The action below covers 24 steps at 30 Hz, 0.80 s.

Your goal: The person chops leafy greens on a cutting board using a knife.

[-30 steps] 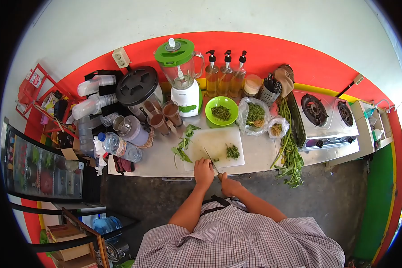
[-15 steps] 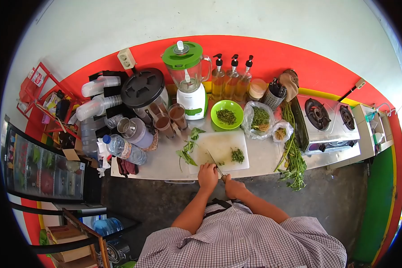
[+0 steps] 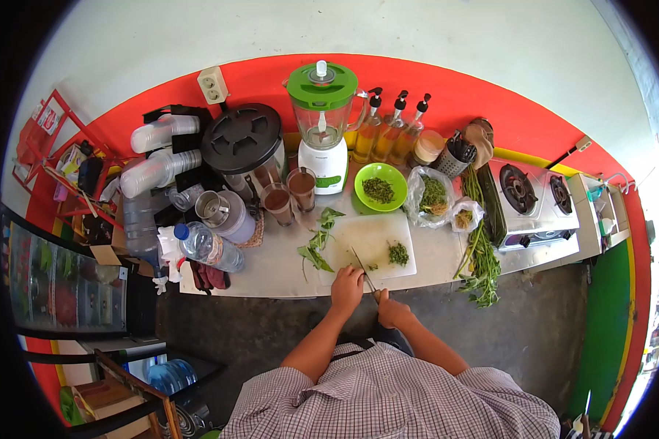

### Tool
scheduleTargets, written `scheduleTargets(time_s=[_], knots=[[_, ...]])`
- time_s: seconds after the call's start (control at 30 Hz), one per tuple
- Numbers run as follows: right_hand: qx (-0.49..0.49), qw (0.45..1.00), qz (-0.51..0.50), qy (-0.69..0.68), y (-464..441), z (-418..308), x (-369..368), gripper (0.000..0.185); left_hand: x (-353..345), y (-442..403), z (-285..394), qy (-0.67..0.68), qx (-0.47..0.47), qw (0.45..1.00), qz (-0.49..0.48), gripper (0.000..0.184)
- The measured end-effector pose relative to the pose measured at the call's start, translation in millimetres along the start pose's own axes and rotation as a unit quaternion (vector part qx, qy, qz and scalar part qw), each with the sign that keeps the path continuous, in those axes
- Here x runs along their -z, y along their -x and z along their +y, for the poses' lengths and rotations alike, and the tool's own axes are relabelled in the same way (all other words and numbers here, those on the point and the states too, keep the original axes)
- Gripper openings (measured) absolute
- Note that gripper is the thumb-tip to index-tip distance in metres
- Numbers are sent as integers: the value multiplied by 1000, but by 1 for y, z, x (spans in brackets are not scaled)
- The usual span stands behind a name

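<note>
My right hand [image 3: 394, 311] is closed around the handle of a knife [image 3: 364, 270], its blade angled over the front of a white cutting board [image 3: 342, 228]. Beside the blade, my left hand [image 3: 347, 287] rests at the board's front edge with its fingers curled together; what they hold, if anything, is hidden. Small green bits lie by the blade, and a pile of chopped greens [image 3: 398, 254] sits on the board's right side. Leafy stems [image 3: 315, 251] overlap the board's left edge. Behind the board, a green bowl [image 3: 398, 197] contains more chopped greens.
A blender [image 3: 324, 157], oil bottles [image 3: 388, 139] and bagged greens [image 3: 432, 196] stand at the back. Long leafy stalks [image 3: 479, 274] hang over the counter's front, left of a gas stove [image 3: 538, 205]. Two brown cups [image 3: 277, 205] and a water bottle [image 3: 212, 249] stand on the left.
The camera view has shifted slightly, so the counter items appear farther right. Both hands and the knife keep nearly the same place over the board.
</note>
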State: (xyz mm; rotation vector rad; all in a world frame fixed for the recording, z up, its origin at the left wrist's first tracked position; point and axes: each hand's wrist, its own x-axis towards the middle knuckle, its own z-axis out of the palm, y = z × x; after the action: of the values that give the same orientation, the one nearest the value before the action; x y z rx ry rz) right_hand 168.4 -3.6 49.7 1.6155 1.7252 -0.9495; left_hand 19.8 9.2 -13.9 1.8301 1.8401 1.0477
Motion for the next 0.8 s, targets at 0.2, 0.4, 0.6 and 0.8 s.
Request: scheduleTargets(time_s=[0.2,0.4,0.6,0.8], knots=[[-17,1000,3,-9,-3,-13,3,79,3,3,-6,34,-8,999,-6,12],[-12,999,35,-23,-5,-16,-20,74,7,-2,-2,5,5,1000,-31,7],[35,997,57,-33,3,-11,-2,78,6,-3,7,-21,24,999,-18,5],[87,990,103,-43,-7,3,-19,74,-6,4,14,-56,60,997,-5,9]])
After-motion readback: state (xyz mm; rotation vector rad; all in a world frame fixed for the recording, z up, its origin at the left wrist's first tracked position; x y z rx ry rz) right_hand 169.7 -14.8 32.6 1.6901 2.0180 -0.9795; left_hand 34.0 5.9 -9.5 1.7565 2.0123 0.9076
